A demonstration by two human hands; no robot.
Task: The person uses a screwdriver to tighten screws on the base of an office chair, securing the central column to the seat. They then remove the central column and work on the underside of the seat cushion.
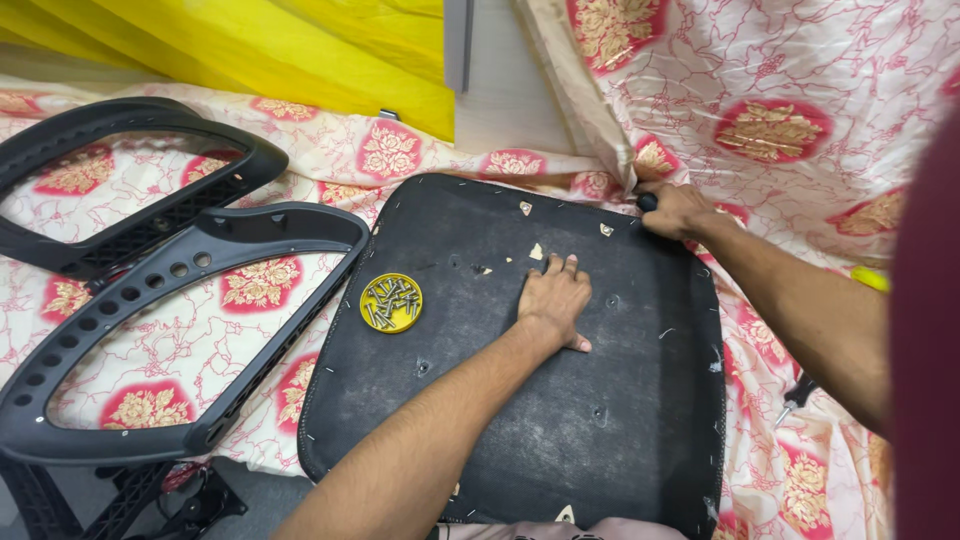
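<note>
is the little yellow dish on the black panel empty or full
Not empty: the yellow dish holds a loose pile of metal screws, lying flat on the black panel.

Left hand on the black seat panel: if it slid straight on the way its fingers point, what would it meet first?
The left hand lies flat on the black seat panel, fingers pointing toward the far edge. First in line looks to be the small pale scrap just beyond the fingertips, then the panel's edge and the floral cloth.

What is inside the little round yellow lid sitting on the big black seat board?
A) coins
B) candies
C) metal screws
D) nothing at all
C: the small round yellow lid on the black fabric-covered seat board holds a pile of grey metal screws, lying just to the side of the left hand pressed flat on the board.
</note>
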